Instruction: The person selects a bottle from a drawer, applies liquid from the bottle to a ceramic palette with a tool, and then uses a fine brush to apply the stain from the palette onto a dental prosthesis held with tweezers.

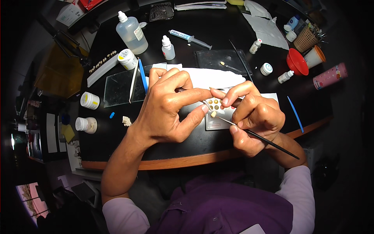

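Over the near middle of the table, my left hand (169,103) pinches a thin metal tool (207,103), mostly hidden by the fingers. At its tip sits a small cream-coloured tooth crown (213,114). My right hand (259,117) is closed around a fine brush (274,146) with a black handle, its pale tip pointing at the crown and seeming to touch it. The fingertips of both hands come close together above the crown. Under them lies a white shade card (218,125) with several round coloured spots, partly covered by my right hand.
A glass slab (117,89) with a white stick and a blue strip lies left, near several white jars (90,100). Behind stand a large liquid bottle (132,35), a small dropper bottle (168,50) and a syringe (191,39). A red bowl (297,62) stands right.
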Available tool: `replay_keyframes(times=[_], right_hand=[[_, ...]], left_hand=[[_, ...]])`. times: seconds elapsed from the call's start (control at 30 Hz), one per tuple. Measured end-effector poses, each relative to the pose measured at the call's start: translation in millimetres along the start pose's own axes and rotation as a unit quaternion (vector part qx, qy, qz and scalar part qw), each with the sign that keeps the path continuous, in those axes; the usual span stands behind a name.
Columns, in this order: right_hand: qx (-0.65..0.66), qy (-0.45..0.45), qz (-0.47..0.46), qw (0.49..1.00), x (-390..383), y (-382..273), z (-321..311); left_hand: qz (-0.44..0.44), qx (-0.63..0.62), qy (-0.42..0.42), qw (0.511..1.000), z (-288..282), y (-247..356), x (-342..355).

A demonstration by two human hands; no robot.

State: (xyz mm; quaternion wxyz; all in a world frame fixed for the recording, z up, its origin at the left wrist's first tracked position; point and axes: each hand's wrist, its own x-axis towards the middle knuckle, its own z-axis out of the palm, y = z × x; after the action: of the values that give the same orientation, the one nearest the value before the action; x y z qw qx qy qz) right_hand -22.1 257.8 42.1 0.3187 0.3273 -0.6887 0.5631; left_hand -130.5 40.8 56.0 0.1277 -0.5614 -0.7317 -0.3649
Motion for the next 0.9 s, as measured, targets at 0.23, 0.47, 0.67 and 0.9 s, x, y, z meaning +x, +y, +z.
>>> replay_keyframes(times=[0.23, 0.47, 0.67, 0.9], right_hand=[[-0.003, 0.001, -0.005, 1.0, 0.6, 0.4, 0.6], [0.001, -0.004, 0.0, 1.0, 0.8, -0.5, 0.5], [-0.002, -0.052, -0.013, 0.999, 1.4, -0.8, -4.0], [-0.011, -0.048, -0.014, 0.999, 0.8, -1.0, -3.2]], left_hand=[[-0.012, -0.016, -0.017, 1.0, -3.2, 1.9, 1.8], [0.013, -0.004, 0.005, 1.0, -0.7, -0.3, 2.0], [-0.009, -0.013, -0.021, 1.0, -4.3, 0.7, 0.7], [-0.015, -0.018, -0.022, 0.999, -2.8, 0.6, 0.9]])
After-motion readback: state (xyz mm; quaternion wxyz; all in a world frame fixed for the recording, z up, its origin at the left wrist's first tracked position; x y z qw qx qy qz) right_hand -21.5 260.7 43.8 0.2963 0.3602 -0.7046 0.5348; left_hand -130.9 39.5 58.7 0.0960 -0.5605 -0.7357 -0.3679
